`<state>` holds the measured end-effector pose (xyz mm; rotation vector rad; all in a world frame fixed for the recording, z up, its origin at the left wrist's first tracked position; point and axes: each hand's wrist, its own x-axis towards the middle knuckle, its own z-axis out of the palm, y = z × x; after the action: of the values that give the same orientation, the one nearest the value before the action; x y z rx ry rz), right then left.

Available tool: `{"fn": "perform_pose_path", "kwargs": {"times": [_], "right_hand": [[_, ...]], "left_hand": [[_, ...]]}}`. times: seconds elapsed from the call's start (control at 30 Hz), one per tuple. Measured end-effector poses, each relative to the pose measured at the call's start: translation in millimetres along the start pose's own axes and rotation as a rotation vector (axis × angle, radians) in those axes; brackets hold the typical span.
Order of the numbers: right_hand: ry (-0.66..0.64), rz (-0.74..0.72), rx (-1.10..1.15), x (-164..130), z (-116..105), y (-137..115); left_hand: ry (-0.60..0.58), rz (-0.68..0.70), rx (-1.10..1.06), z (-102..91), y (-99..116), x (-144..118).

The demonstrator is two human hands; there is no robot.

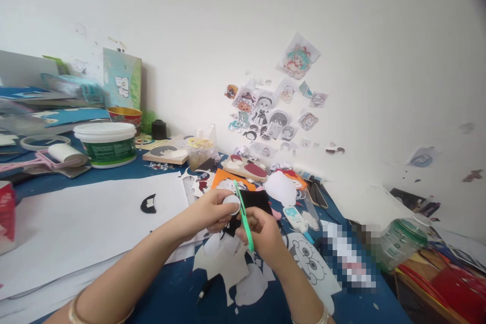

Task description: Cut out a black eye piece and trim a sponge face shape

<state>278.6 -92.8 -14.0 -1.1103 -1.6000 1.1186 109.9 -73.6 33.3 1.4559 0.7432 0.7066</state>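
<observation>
In my left hand [212,209] is a small white round piece, like a roll of tape [231,204], pinched between thumb and fingers. My right hand [261,233] is closed on slim green scissors [245,220], seen nearly edge-on, so their blades are hard to make out. The scissors stand upright right beside the white roll; I cannot tell whether they touch. Behind and below the hands lies black material [256,201], partly hidden. Cut white paper scraps [222,263] spread under my hands. A black curved cutout [148,203] rests on large white sheets [94,217] to the left.
A white-lidded green tub [106,144] and a lint roller [64,156] stand at the left. Ahead are an orange sheet [218,178] and a white fluffy piece [281,187]. On the right are a cartoon cutout [313,260], a glue bottle [296,218] and a clear jar [402,243].
</observation>
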Motion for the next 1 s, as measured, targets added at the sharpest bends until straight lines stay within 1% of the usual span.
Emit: {"fn": "perform_pose_path", "kwargs": {"times": [0.07,0.17,0.23,0.3,0.5,0.67,0.83,1.0], "right_hand": [[0.036,0.004,-0.026,1,1,-1],[0.086,0.012,-0.028,3,2,0],[0.089,0.019,-0.009,4,2,2],[0.076,0.021,0.027,5,1,5],[0.023,0.021,0.105,7,0,13],[0.000,0.033,0.111,3,0,7],[0.034,0.074,0.078,2,2,0],[-0.028,0.053,0.144,3,0,6]], "left_hand": [[0.012,0.007,0.006,0.0,-1,2],[0.086,0.044,0.010,2.6,-9,9],[0.143,0.054,0.005,5.1,-15,14],[0.170,0.044,0.013,6.5,-19,18],[0.097,0.009,-0.013,1.6,-18,16],[0.071,0.036,-0.031,-1.8,-17,14],[0.042,0.043,-0.041,-3.7,-16,13],[0.011,0.016,-0.040,-6.7,-14,12]]}}
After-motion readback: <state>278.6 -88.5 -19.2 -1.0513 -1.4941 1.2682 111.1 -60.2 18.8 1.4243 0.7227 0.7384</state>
